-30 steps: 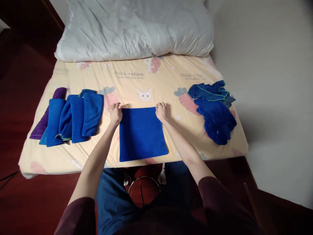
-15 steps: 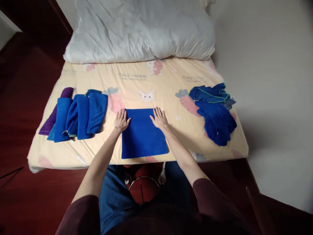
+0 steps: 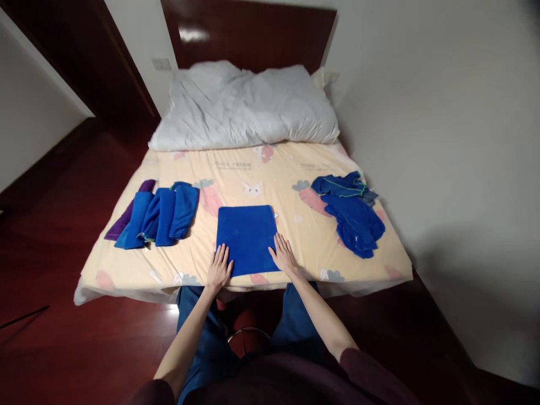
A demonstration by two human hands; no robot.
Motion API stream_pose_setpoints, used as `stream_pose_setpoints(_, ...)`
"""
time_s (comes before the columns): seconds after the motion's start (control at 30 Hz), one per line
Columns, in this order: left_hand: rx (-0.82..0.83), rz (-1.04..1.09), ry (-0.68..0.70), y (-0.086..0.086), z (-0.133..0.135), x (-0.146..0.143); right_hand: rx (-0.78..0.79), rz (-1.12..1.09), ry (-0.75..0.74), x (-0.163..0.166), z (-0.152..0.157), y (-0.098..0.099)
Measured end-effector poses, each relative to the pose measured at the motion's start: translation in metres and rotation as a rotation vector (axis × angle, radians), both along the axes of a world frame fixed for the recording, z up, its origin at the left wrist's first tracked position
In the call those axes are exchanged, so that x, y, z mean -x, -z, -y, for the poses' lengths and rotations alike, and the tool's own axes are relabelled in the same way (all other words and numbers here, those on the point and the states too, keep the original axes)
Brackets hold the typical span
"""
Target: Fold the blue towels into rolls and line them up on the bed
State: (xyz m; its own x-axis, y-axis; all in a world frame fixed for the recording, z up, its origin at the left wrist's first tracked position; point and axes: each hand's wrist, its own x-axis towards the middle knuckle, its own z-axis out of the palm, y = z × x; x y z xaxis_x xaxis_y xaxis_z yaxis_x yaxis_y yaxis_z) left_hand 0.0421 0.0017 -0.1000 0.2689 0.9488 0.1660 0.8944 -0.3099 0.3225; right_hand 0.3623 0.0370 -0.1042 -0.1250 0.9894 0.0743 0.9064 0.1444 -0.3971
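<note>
A blue towel lies flat and nearly square on the bed in front of me. My left hand rests open on its near left edge, fingers pointing away from me. On the right side edge, lower half, my right hand lies flat with its fingers stretched out. A small white tag shows at the towel's upper right edge. To the left sit several folded blue towels, overlapping in a row, with a purple towel at the outer end. Crumpled blue towels, one with green edging, are heaped on the right.
A pale yellow sheet with rabbit and carrot prints covers the bed. Across its far end lies a large whitish pillow or quilt, before a dark wooden headboard. A grey-white wall stands close on the right.
My hands have slid from the towel's far corners down its sides toward me. The camera view has tilted up, bringing the headboard into sight. The towel piles look unchanged.
</note>
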Motion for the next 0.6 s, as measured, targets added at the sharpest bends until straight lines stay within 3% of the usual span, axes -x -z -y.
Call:
stream_pose_setpoints(0.1, 0.063, -0.017, -0.02, -0.002, 0.033, 0.04, 0.084, 0.011, -0.055, -0.024, 0.029, -0.004)
stream_pose_setpoints(0.23, 0.131, 0.021, -0.243, 0.01, 0.093, 0.099, 0.186, 0.03, -0.047, -0.042, 0.077, -0.005)
stream_pose_setpoints(0.37, 0.315, 0.188, -0.419, 0.023, 0.143, 0.127, 0.254, 0.043, -0.002, -0.039, 0.107, 0.001)
stream_pose_setpoints(0.47, 0.457, 0.197, -0.456, 0.018, 0.156, 0.129, 0.328, 0.072, 0.032, -0.03, 0.112, 0.0)
stream_pose_setpoints(0.6, 0.577, 0.085, -0.414, -0.001, 0.15, 0.13, 0.39, 0.063, 0.035, -0.025, 0.108, -0.009)
